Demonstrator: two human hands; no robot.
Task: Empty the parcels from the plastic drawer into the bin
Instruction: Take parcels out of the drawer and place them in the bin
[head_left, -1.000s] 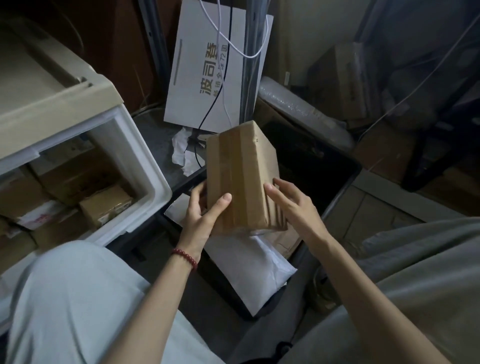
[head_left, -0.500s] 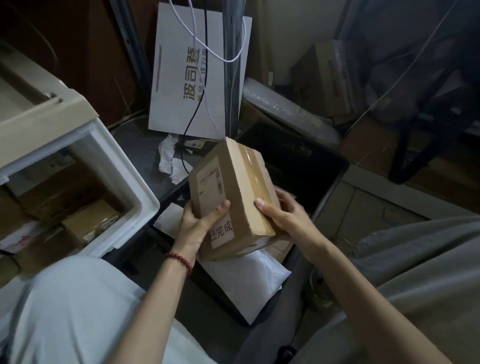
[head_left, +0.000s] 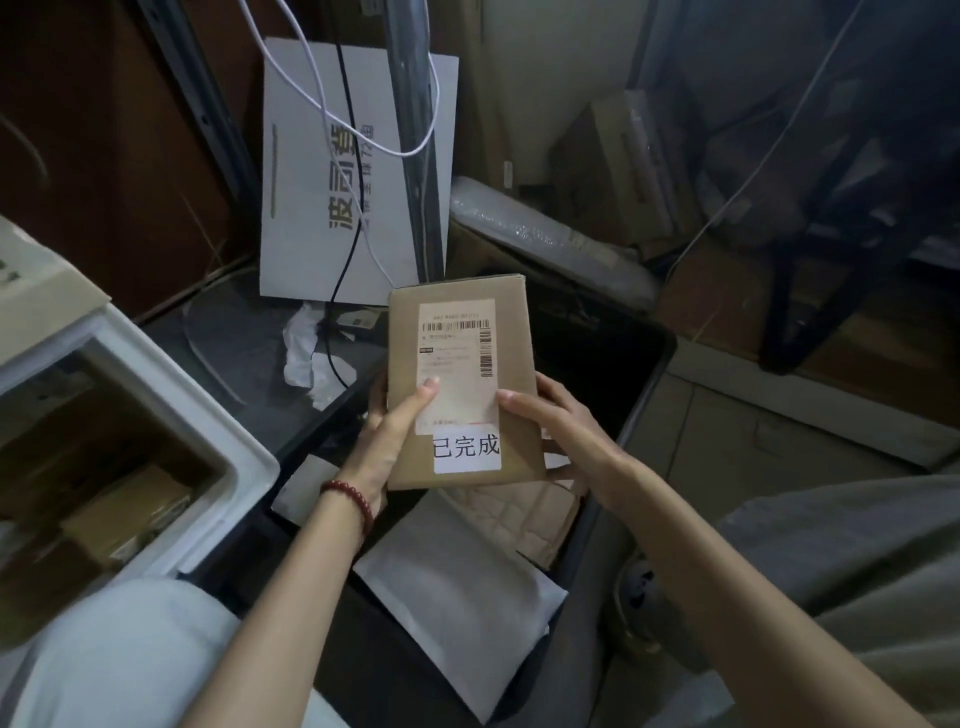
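I hold a brown cardboard parcel (head_left: 511, 343) above the black bin (head_left: 654, 374), its white shipping label facing me. My left hand (head_left: 387, 441) grips its left edge with the thumb on the label. My right hand (head_left: 558, 431) grips the right edge, thumb on the front and fingers behind. In the bin lie a white padded mailer (head_left: 462, 592) and a taped cardboard parcel (head_left: 524, 514). The white plastic drawer (head_left: 218, 436) at the left stands open, with several brown parcels (head_left: 124, 514) inside.
A white printed carton (head_left: 306, 171) leans upright behind the bin, with white and black cables hanging over it. Crumpled white paper (head_left: 304, 353) lies on the dark surface. Boxes and a bubble-wrap roll (head_left: 545, 244) crowd the back right. My knees frame the bottom of the view.
Both hands have turned the parcel over the bin: a second ago its plain taped side faced me, now the labelled face does. The camera has also shifted a little.
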